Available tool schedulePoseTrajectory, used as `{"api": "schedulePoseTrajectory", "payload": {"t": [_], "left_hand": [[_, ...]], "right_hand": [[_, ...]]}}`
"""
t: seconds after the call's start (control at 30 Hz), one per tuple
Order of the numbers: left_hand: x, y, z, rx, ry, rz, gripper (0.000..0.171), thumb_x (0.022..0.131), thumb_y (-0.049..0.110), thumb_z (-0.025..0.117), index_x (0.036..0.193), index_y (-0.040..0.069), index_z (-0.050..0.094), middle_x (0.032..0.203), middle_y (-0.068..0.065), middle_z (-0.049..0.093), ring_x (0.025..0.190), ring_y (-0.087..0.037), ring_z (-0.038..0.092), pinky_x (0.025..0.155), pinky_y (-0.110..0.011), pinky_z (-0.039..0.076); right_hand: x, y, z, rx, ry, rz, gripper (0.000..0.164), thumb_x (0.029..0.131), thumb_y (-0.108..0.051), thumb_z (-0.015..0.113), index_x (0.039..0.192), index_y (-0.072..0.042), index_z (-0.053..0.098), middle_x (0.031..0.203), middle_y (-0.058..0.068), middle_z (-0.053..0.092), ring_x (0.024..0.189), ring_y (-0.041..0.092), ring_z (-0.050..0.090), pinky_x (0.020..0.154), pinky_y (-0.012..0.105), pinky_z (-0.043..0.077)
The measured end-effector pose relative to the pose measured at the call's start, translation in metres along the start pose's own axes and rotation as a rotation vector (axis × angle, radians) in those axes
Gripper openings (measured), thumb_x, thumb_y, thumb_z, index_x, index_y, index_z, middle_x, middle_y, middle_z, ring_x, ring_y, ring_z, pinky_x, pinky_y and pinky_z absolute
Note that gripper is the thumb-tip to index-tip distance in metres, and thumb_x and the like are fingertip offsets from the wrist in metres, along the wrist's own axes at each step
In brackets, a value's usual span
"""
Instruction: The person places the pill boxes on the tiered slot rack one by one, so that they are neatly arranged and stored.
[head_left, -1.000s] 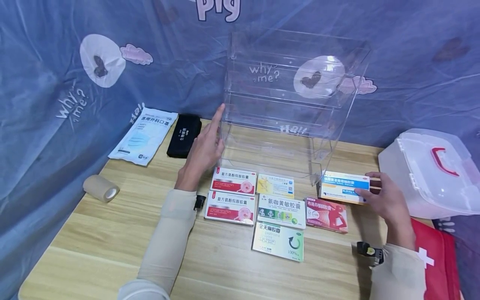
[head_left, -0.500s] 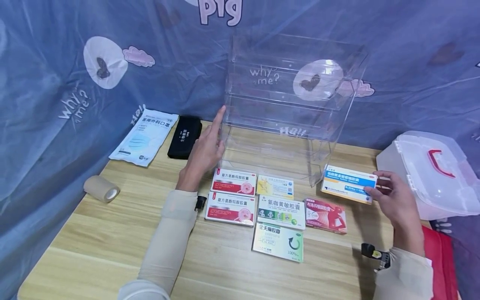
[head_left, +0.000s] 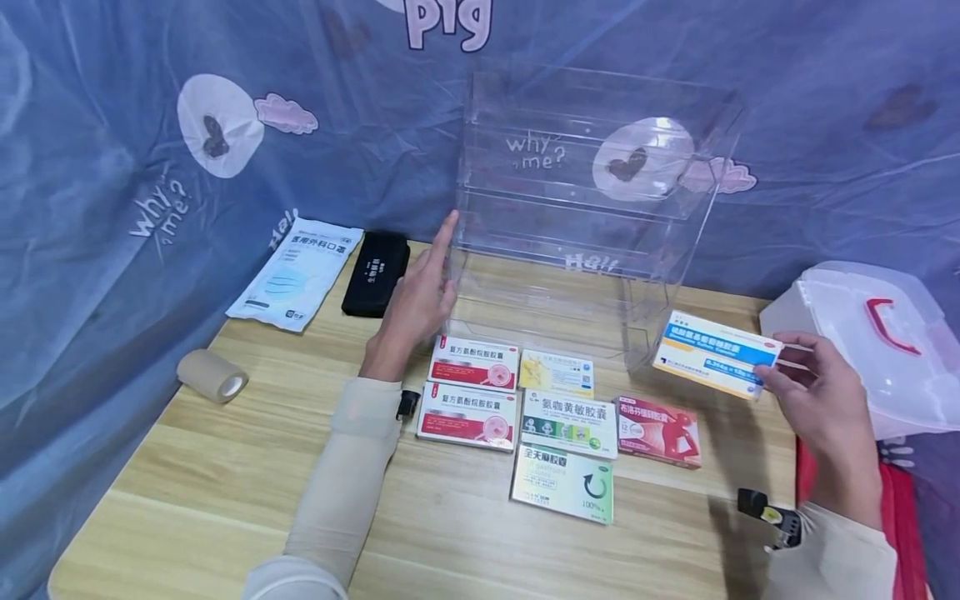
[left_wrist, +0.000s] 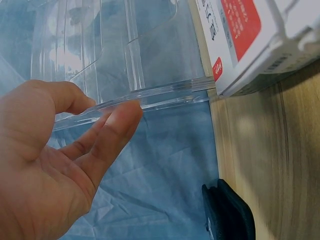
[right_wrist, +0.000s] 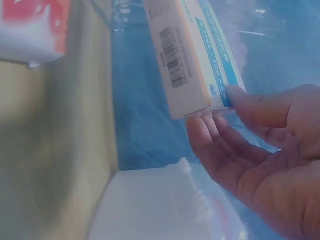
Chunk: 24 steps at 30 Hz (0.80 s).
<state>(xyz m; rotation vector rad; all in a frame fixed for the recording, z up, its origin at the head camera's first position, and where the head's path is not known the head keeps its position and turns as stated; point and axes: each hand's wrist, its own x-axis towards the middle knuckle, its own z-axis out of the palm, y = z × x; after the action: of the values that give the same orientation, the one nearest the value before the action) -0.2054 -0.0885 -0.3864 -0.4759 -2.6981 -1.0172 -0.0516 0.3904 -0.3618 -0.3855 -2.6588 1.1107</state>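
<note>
My right hand (head_left: pixel 825 400) pinches the end of a white, blue and orange medicine box (head_left: pixel 716 354), raised and tilted above the table. In the right wrist view, the thumb lies on the blue face of this medicine box (right_wrist: pixel 192 55) and the fingers are behind its end. My left hand (head_left: pixel 416 300) holds the left side of a clear, tiered acrylic rack (head_left: pixel 577 225). The left wrist view has the rack's side edge (left_wrist: pixel 165 91) between the thumb and fingers of this hand (left_wrist: pixel 55 155). Several other medicine boxes, including a green one (head_left: pixel 562 485), lie flat in front of the rack.
To the left are a tan bandage roll (head_left: pixel 212 375), a mask packet (head_left: pixel 296 273) and a black pouch (head_left: pixel 375 273). A translucent box with a red handle (head_left: pixel 855 333) stands at the right, beside a red bag (head_left: pixel 903 517). A printed blue cloth hangs behind.
The blue-and-orange medicine box has risen from beside the rack's right front corner and moved right with my right hand, tilting more. My left hand stays on the rack's side.
</note>
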Motion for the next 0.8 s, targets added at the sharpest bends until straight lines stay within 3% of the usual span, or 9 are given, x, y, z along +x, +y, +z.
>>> {"api": "schedulePoseTrajectory", "payload": {"t": [0.13, 0.27, 0.37, 0.57, 0.8], "left_hand": [[0.000, 0.001, 0.000, 0.005, 0.003, -0.003, 0.102, 0.103, 0.003, 0.062, 0.173, 0.046, 0.001, 0.115, -0.011, 0.062, 0.082, -0.030, 0.055, 0.066, -0.044, 0.050], [0.000, 0.001, 0.000, 0.007, -0.008, -0.014, 0.102, 0.103, 0.003, 0.061, 0.172, 0.047, 0.000, 0.115, -0.010, 0.061, 0.085, -0.030, 0.055, 0.068, -0.045, 0.051], [0.000, 0.002, 0.001, 0.008, -0.009, -0.013, 0.103, 0.103, 0.004, 0.061, 0.172, 0.047, 0.000, 0.115, -0.010, 0.061, 0.086, -0.030, 0.055, 0.069, -0.045, 0.052], [0.000, 0.003, 0.000, 0.008, 0.006, -0.009, 0.102, 0.103, 0.004, 0.062, 0.172, 0.046, 0.001, 0.115, -0.011, 0.061, 0.086, -0.031, 0.056, 0.071, -0.046, 0.052], [-0.001, 0.003, 0.001, 0.007, -0.010, -0.019, 0.101, 0.103, 0.004, 0.062, 0.172, 0.046, 0.001, 0.116, -0.012, 0.061, 0.090, -0.032, 0.056, 0.074, -0.048, 0.053]], "right_hand": [[-0.005, -0.012, -0.004, 0.013, 0.075, 0.027, 0.047, 0.098, -0.001, 0.072, 0.124, -0.037, 0.058, 0.096, -0.041, 0.052, 0.088, -0.025, 0.052, 0.074, -0.002, 0.045], [-0.006, -0.026, -0.005, 0.007, 0.190, 0.137, 0.049, 0.098, -0.001, 0.072, 0.130, -0.035, 0.060, 0.097, -0.037, 0.052, 0.090, -0.019, 0.054, 0.075, -0.003, 0.043], [-0.006, -0.036, -0.006, 0.050, 0.294, 0.158, 0.052, 0.097, 0.001, 0.073, 0.135, -0.032, 0.063, 0.101, -0.035, 0.054, 0.093, -0.015, 0.057, 0.077, -0.003, 0.043], [0.004, -0.059, -0.005, 0.188, 0.437, 0.027, 0.056, 0.093, 0.010, 0.072, 0.141, -0.019, 0.065, 0.113, -0.023, 0.063, 0.101, -0.005, 0.065, 0.087, 0.003, 0.051], [0.028, -0.091, 0.004, 0.257, 0.523, -0.100, 0.053, 0.092, 0.014, 0.068, 0.135, -0.017, 0.067, 0.114, -0.015, 0.066, 0.101, -0.001, 0.070, 0.094, 0.012, 0.056]]}}
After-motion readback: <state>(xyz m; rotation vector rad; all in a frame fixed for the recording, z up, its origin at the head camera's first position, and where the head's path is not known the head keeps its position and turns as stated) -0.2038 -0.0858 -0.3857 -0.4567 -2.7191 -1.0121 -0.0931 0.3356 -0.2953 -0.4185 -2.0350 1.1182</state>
